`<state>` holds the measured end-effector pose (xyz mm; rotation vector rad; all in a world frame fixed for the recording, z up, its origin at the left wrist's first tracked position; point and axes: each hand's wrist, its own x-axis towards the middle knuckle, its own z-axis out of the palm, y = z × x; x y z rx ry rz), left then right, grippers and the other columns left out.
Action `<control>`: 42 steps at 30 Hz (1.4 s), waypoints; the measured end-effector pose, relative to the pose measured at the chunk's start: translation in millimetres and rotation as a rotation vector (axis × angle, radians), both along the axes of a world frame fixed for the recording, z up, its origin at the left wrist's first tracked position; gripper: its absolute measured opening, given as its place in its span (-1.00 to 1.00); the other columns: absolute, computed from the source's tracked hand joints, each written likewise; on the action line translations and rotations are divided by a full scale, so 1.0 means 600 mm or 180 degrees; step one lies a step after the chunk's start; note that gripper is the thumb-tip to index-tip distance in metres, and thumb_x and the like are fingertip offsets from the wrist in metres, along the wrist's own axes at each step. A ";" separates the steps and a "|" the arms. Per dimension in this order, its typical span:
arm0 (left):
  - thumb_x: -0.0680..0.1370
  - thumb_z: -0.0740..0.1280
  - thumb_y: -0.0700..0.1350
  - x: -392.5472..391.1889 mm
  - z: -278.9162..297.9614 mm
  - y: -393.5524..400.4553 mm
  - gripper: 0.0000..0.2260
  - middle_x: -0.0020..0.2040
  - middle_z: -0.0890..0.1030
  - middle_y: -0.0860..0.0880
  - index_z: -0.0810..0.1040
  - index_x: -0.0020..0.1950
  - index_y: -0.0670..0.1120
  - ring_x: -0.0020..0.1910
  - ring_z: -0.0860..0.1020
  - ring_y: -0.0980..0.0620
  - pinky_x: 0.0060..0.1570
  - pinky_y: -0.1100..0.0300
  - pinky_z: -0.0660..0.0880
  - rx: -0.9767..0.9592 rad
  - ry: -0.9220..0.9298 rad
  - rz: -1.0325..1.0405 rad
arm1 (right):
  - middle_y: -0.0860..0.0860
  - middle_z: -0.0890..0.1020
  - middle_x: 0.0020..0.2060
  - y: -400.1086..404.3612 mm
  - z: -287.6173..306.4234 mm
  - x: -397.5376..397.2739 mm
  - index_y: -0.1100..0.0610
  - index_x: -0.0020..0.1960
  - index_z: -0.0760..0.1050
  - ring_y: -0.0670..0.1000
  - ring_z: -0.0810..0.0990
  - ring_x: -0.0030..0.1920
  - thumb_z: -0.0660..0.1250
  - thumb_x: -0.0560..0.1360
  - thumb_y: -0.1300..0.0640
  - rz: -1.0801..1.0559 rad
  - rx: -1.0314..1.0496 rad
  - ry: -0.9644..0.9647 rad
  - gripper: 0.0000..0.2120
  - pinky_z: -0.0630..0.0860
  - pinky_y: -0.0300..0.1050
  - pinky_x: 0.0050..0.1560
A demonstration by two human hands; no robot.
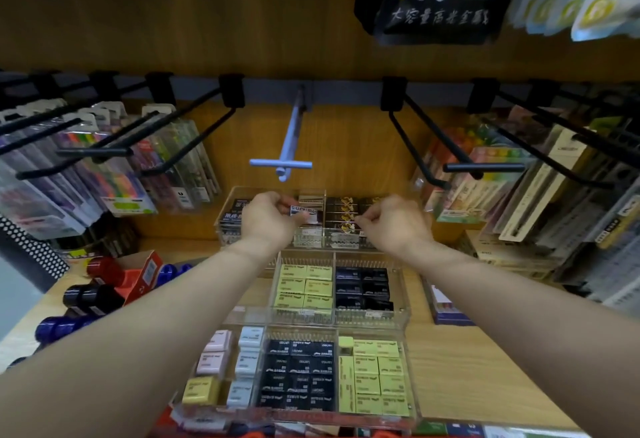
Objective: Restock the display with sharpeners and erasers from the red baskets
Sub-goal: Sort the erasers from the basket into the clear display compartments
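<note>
We face a tiered clear acrylic display [405, 313] on the wooden shelf [457, 375], its front and middle tiers packed with yellow and black erasers [304, 287]. Both arms reach to the back tier [228, 209], near the shelf's rear edge. Our left hand [268, 217] pinches a small boxed eraser [306, 211] over that tier; our right hand [391, 223] curls its fingertips at a dark pack there, though whether it grips we cannot tell. The eraser looks light and firm; we judge a pinch across its short sides best.
</note>
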<state>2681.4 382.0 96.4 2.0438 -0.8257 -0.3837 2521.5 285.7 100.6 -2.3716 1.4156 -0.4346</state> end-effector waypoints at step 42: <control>0.52 0.32 -0.23 0.063 -0.028 0.089 -0.56 0.43 0.42 0.03 0.48 0.38 0.05 0.43 0.35 -0.03 0.45 -0.07 0.21 0.0483 -0.1684 -0.1291 | -0.03 0.62 0.06 0.062 0.001 0.081 -0.07 0.15 0.49 0.10 0.49 0.19 0.05 0.65 -0.10 0.0948 -0.0466 0.0338 -0.72 0.23 0.18 0.19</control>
